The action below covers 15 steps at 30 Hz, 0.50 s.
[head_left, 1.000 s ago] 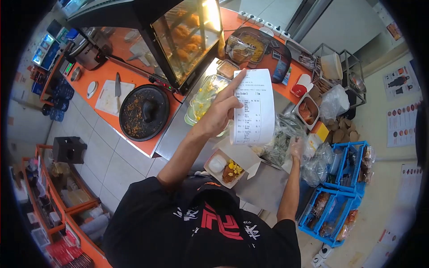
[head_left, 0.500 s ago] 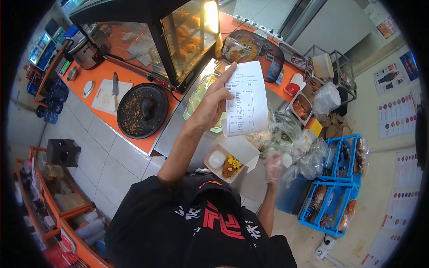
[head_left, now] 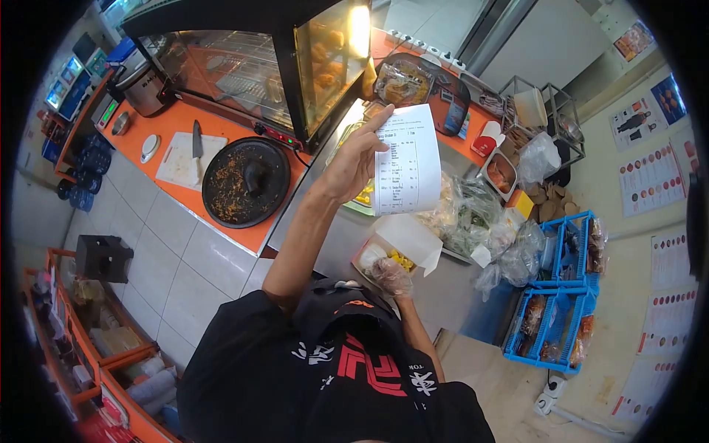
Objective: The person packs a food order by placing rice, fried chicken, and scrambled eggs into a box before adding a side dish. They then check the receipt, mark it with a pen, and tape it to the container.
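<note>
Raised over the counter, my left hand (head_left: 356, 164) pinches a printed paper receipt (head_left: 408, 162) by its left edge. My right hand (head_left: 391, 276), in a clear plastic glove, is over the open takeaway box (head_left: 425, 244) near my body. Its fingers look curled, but whatever they may grip is hidden. White rice (head_left: 369, 255) shows at the left of the box, and yellow pieces (head_left: 402, 258) show just above the glove. Behind the receipt is a green-rimmed tray (head_left: 341, 140), partly covered by my left hand.
A glass food warmer (head_left: 284, 88) stands at the back. Left of centre are a black round lid (head_left: 246, 181), a knife (head_left: 196, 140) and a white cutting board (head_left: 177, 164). Bagged greens (head_left: 476, 210), a metal container (head_left: 501, 177) and blue baskets (head_left: 550, 325) lie to the right.
My right hand has moved left from beside the bagged greens to over the food in the box. The receipt is still in my left hand. The view has shifted slightly.
</note>
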Each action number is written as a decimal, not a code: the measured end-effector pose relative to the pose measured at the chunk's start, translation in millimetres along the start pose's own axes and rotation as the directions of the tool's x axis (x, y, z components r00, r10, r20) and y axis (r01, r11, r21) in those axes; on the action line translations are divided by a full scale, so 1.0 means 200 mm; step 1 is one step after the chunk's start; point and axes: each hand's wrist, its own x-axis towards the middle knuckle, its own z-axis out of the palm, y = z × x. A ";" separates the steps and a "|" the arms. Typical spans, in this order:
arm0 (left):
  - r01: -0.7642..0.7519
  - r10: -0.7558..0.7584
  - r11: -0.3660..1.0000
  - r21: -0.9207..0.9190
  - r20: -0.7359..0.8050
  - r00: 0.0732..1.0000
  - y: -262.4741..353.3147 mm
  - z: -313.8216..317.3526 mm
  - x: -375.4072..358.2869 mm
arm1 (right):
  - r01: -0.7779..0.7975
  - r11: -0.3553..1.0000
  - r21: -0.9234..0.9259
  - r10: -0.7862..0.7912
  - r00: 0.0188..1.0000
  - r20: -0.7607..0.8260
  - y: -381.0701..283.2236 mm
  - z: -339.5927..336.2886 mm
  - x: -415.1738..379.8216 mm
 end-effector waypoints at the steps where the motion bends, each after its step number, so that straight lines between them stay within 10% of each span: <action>1: -0.010 0.010 1.000 0.000 -0.005 1.000 0.01 -0.01 0.00 | -0.009 1.000 -0.011 0.008 0.999 -0.052 -0.02 0.01 0.00; 4: 0.025 -0.025 1.000 -0.006 0.019 1.000 0.05 -0.06 0.00 | -0.181 0.969 0.167 0.215 0.951 -0.220 -0.13 -0.01 0.00; 7: 0.082 -0.078 0.993 -0.085 0.054 0.996 0.08 -0.11 0.03 | -0.155 0.982 0.105 0.150 0.987 0.062 -0.09 0.02 -0.02; 15: 0.254 -0.202 0.925 -0.282 0.199 0.959 0.08 -0.24 0.19 | -0.406 0.889 0.211 0.443 0.879 -0.177 -0.20 0.07 -0.08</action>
